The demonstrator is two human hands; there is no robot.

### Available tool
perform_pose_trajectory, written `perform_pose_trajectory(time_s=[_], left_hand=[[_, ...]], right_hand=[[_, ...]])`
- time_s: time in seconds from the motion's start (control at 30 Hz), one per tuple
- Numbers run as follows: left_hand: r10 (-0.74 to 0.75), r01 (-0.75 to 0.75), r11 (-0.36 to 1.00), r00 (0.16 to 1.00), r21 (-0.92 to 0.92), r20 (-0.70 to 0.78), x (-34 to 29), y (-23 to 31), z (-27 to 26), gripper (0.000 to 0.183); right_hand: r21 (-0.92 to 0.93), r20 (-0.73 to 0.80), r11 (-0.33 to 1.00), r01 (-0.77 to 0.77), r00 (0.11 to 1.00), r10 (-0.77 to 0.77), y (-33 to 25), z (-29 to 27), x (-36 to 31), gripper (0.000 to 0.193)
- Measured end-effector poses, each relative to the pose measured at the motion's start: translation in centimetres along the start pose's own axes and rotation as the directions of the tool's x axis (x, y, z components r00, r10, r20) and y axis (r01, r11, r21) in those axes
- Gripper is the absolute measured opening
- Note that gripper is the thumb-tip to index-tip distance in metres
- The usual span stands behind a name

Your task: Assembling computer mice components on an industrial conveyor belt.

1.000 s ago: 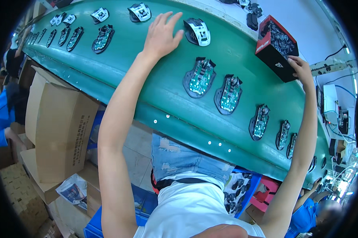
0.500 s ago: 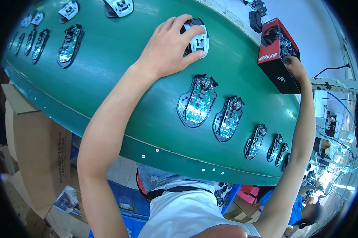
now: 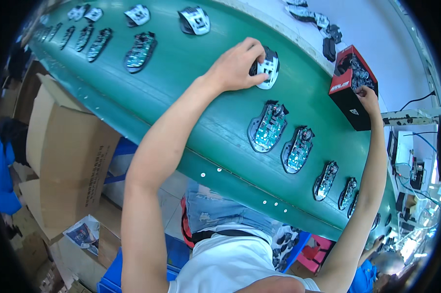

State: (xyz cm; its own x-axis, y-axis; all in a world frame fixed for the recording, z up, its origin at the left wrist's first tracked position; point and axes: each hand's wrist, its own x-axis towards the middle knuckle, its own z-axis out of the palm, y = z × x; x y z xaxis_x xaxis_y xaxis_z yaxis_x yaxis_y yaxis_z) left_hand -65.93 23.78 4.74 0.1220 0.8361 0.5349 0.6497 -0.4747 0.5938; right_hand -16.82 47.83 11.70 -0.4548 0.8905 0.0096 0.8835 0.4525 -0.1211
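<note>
Head view: clasps a white-and-black mouse shell [image 3: 271, 69] in the left hand [image 3: 236, 67], on the counter [image 3: 220, 117] left of the red-and-black box [image 3: 351, 105]; holds the right hand [image 3: 369, 101] at that box's rim, with its grip too hidden to tell.

A long, green-topped workbench [image 3: 215, 132] runs diagonally across the room, bordered on its far side by a smooth white surface [image 3: 371, 24] and, at the right, a chipped off-white beam [image 3: 411, 117]. Pale grey floor tiles [image 3: 171, 201] show below, near a tall brown cardboard carton [image 3: 66, 156] and a pink plastic seat [image 3: 322, 250]. Bright white light [image 3: 410, 247] glares at the far right.
</note>
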Motion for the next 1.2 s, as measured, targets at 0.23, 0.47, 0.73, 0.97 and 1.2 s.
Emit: perform_pose_trajectory(time_s=[0.23, 0.47, 0.73, 0.97, 1.2], left_hand=[[-0.016, 0.022, 0.995, 0.998, -0.099, 0.056, -1.2, -0.9, -1.7, 0.058], [-0.067, 0.14, 0.97, 0.94, 0.198, -0.334, -2.2, -2.9, -5.3, 0.051], [-0.515, 0.642, 0.55, 0.764, 0.534, -0.388, -13.5, -5.6, -14.4, 0.069], [-0.311, 0.356, 0.817, 0.934, 0.453, -0.174, -16.1, 6.8, -8.4, 0.063], [-0.27, 0.317, 0.872, 0.947, 0.373, -0.172, -16.9, 11.3, -5.0, 0.075]], right_hand=[[0.553, -0.153, 0.811, -0.19, 0.934, 0.323, -7.3, -5.1, -3.7, 0.028], [0.621, -0.147, 0.783, 0.039, 0.987, 0.068, -19.7, -6.3, -5.6, 0.029], [0.634, -0.036, 0.675, 0.378, 0.886, -0.462, -36.8, -2.8, -5.0, 0.023], [0.666, 0.005, 0.645, 0.374, 0.863, -0.505, -45.6, 2.9, -5.1, 0.028], [0.553, -0.007, 0.731, 0.401, 0.879, -0.477, -43.6, 5.1, -10.4, 0.035]])
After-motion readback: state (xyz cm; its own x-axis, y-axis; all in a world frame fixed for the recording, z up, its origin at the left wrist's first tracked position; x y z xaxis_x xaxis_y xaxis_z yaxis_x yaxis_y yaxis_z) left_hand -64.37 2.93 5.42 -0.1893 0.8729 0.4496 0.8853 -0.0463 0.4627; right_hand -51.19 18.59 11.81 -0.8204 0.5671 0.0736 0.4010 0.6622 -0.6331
